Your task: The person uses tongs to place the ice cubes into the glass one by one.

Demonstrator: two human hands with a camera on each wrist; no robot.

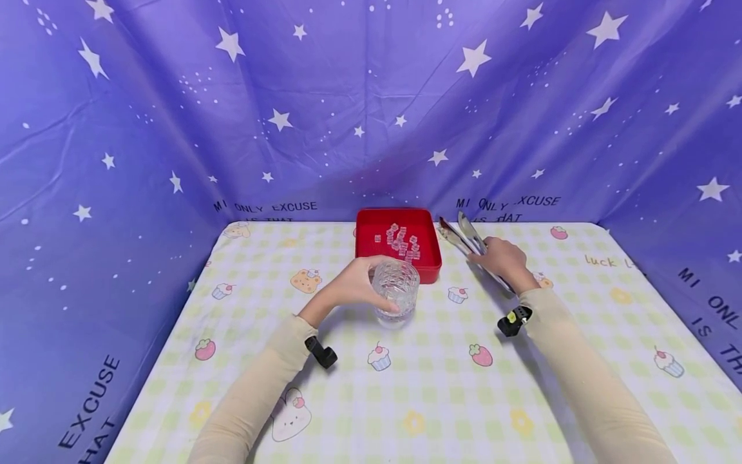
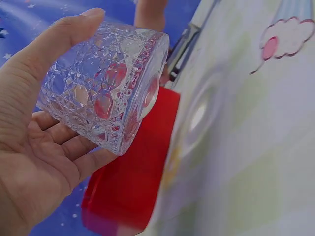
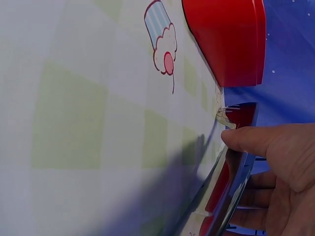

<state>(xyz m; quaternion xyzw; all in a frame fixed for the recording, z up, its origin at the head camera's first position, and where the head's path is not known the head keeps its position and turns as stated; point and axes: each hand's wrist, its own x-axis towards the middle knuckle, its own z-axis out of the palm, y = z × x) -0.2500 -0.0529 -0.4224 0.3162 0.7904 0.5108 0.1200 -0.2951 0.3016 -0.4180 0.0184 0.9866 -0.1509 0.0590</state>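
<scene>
A clear cut-glass tumbler is in my left hand, thumb on one side and fingers round the other. The left wrist view shows the glass tilted in that image, its base slightly off the tabletop. Metal tongs are gripped by my right hand, their two arms spread apart at the far end. In the right wrist view the thumb presses on the tongs, and the fingers lie behind them. Just beyond the glass stands a square red tray with several clear cubes inside.
A pastel checked cloth printed with cupcakes and strawberries covers the table. Purple star-patterned curtains hang behind and at both sides. The tray sits near the table's back edge, left of the tongs. Each wrist wears a black camera.
</scene>
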